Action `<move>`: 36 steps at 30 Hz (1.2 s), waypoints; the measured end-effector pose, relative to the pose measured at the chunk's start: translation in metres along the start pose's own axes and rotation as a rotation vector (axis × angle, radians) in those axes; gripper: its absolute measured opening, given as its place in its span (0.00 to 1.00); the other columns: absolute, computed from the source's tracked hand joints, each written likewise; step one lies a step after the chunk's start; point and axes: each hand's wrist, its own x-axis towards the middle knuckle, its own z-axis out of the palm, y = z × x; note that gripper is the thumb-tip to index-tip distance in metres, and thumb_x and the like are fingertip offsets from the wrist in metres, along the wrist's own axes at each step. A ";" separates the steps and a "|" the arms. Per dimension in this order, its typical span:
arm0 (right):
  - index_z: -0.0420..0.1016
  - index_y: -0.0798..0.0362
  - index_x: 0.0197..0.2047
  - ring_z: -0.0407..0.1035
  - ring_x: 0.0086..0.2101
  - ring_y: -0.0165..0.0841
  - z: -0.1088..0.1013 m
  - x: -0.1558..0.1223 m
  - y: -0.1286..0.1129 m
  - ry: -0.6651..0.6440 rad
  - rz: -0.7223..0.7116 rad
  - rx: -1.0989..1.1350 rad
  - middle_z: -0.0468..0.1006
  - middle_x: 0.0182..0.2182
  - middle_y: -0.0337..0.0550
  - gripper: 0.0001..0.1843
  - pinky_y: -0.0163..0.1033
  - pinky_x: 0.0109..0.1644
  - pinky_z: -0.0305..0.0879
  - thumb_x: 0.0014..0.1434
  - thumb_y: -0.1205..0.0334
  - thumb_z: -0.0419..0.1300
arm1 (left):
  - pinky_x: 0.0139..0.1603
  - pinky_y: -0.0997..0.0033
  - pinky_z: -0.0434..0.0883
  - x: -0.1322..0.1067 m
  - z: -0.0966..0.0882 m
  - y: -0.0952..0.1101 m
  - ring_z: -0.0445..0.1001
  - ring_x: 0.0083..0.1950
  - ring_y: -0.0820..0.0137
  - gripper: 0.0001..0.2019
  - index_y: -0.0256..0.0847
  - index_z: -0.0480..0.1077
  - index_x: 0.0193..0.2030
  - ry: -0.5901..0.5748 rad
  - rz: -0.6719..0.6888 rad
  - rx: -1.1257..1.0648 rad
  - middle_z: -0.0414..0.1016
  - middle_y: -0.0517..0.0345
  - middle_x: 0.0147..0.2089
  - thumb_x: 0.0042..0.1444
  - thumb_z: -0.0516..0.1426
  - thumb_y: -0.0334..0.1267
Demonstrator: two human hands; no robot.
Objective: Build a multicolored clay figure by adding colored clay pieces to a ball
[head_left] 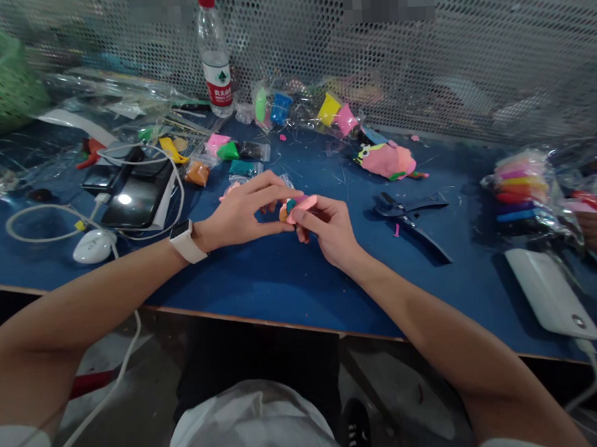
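My left hand (242, 213) and my right hand (328, 225) meet over the blue table (262, 285), both closed around a small pink clay piece (300, 207) with teal and orange bits on it. The left fingers pinch its left side, and a white watch (187, 241) sits on that wrist. My right fingers grip the piece from below and from the right. Just behind my hands lie small bags of coloured clay (229, 157).
Black scissors (411, 217) lie to the right of my hands, with a pink clay figure (388, 160) behind them. Phones (129, 195), a white mouse (93, 247) and cables sit at left. At the back stands a water bottle (214, 54). A white power bank (550, 294) and clay packs (521, 185) are at right.
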 end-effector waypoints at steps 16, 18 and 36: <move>0.87 0.51 0.33 0.71 0.20 0.25 0.003 -0.002 -0.007 -0.070 0.012 -0.096 0.82 0.26 0.37 0.26 0.33 0.22 0.65 0.65 0.35 0.77 | 0.69 0.48 0.81 -0.001 0.005 0.000 0.77 0.70 0.54 0.28 0.49 0.69 0.73 -0.139 -0.021 -0.127 0.76 0.43 0.68 0.72 0.72 0.47; 0.87 0.51 0.31 0.71 0.20 0.24 0.003 -0.002 -0.007 -0.053 -0.014 -0.109 0.81 0.26 0.37 0.28 0.32 0.22 0.65 0.67 0.34 0.75 | 0.69 0.49 0.81 -0.001 0.006 0.000 0.77 0.70 0.54 0.28 0.48 0.69 0.73 -0.115 -0.010 -0.129 0.76 0.43 0.67 0.73 0.71 0.47; 0.87 0.50 0.31 0.70 0.20 0.23 0.004 -0.003 -0.003 -0.005 0.018 -0.141 0.83 0.30 0.38 0.30 0.33 0.22 0.64 0.66 0.30 0.74 | 0.68 0.51 0.83 0.000 0.005 0.001 0.79 0.70 0.55 0.25 0.49 0.68 0.77 -0.139 0.027 -0.091 0.76 0.41 0.69 0.78 0.65 0.42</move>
